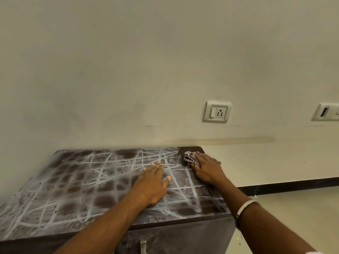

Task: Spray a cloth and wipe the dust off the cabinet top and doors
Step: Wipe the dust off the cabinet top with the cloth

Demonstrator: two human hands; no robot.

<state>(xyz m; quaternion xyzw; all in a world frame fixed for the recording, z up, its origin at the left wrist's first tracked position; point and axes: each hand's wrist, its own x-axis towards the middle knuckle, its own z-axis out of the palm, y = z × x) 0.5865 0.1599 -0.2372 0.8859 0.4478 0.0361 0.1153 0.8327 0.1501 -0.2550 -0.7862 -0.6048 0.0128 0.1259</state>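
The cabinet top (77, 184) stood pushed against a pale wall (128, 70), its back edge meeting the wall along the whole length. Its right edge ran from the far corner toward the camera, with a drop to the floor (293, 208) beyond it. The front edge crossed the lower part of the view, and below it the cabinet doors (183, 239) showed, with a metal handle (143, 245) near the seam. Grey dust scored with pale streaks covered almost all of the top; a small dark patch (189, 150) at the far right corner was clean. To the left of the hands the dusty surface lay open all the way to the left edge.

The cloth (190, 158), checked and bunched, sat at that far right corner, at the border of the clean patch. The right hand (207, 169) lay over it, fingers bent down onto the fabric and pressing it to the top; whether they curled round the cloth or only pressed on it was hard to tell, since the hand hid most of it. A pale bangle (244, 208) circled the right wrist. The left hand (152, 182) rested flat on the dusty surface just beside the right, fingers straight and slightly spread, pointing toward the wall, holding nothing. Two switch plates (217, 111) were set in the wall above the right end of the cabinet.
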